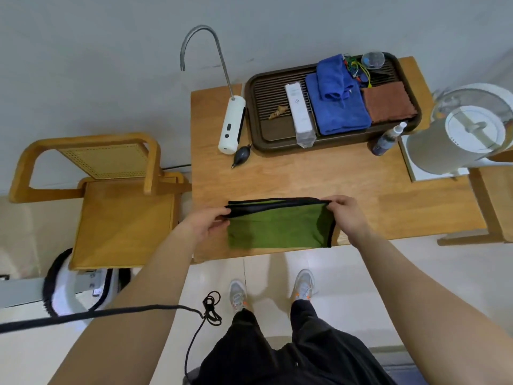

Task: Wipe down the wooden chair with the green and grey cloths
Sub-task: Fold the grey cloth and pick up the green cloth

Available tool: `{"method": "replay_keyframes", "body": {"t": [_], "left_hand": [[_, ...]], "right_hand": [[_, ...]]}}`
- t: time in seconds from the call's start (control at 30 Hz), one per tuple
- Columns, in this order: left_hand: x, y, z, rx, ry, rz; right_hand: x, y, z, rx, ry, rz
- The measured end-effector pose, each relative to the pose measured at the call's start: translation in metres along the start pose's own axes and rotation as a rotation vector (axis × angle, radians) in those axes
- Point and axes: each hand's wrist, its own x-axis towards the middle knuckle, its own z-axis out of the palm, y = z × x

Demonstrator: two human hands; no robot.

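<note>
Pinching the green cloth (277, 232) taut, left hand (206, 222) and right hand (347, 215); white box (299, 111) lettering seemingly unreadable.

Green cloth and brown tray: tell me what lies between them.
Head view: only bare wooden table lies between the green cloth and the brown tray.

No text, brand or number can be read anywhere; the white box (299, 109) in the dark tray (256, 112), upper centre of the frame, bears only a small grey emblem and faint marks too blurred to make out.
</note>
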Motion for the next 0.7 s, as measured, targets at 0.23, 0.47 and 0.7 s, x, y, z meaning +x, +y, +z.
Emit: {"method": "replay_keyframes", "body": {"t": [0.23,0.47,0.7], "left_hand": [[0.039,-0.054,0.02,0.515,0.287,0.15],[0.048,-0.068,0.038,0.154,0.26,0.022],[-0.007,-0.038,0.102,0.391,-0.215,0.451]], "right_hand": [[0.028,0.036,0.025,-0.427,0.105,0.362],[0.013,0.043,0.039,0.034,0.09,0.374],[-0.011,0.01,0.061,0.122,-0.047,0.129]]}}
